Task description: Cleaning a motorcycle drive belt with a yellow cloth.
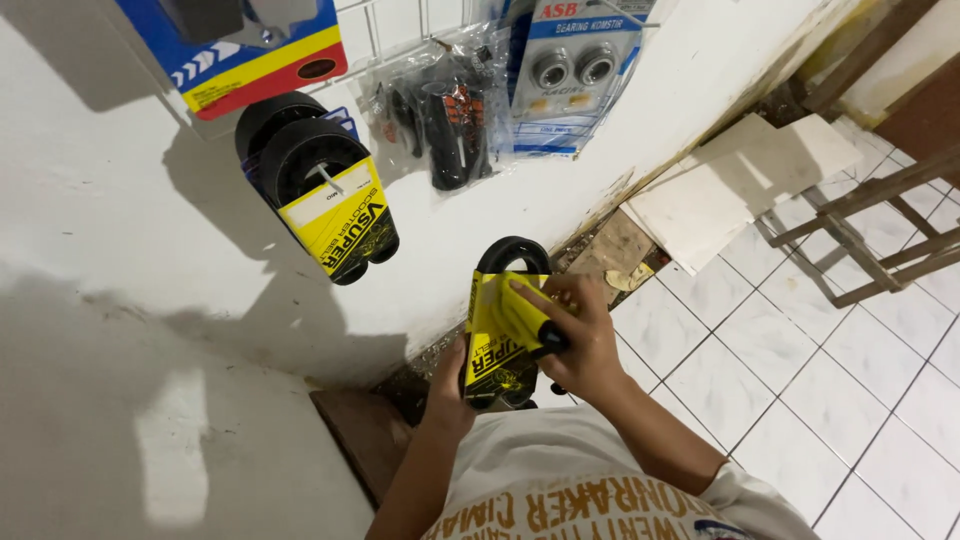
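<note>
A black rubber belt in a yellow card sleeve (498, 335) is held upright in front of my chest. My left hand (447, 382) grips its lower left edge from below. My right hand (580, 335) lies over the sleeve's right side and holds a yellow cloth (520, 315) with a black end against the card. More belts of the same kind in yellow sleeves (320, 195) hang on a hook on the white wall up to the left.
Packaged parts hang on a wire rack on the wall: a blue-yellow-red card pack (255, 45), black grips in a clear bag (440, 110), a bearing pack (570, 70). Loose tiles (730, 190) lean at the wall's foot; a wooden frame (870, 230) stands on the tiled floor.
</note>
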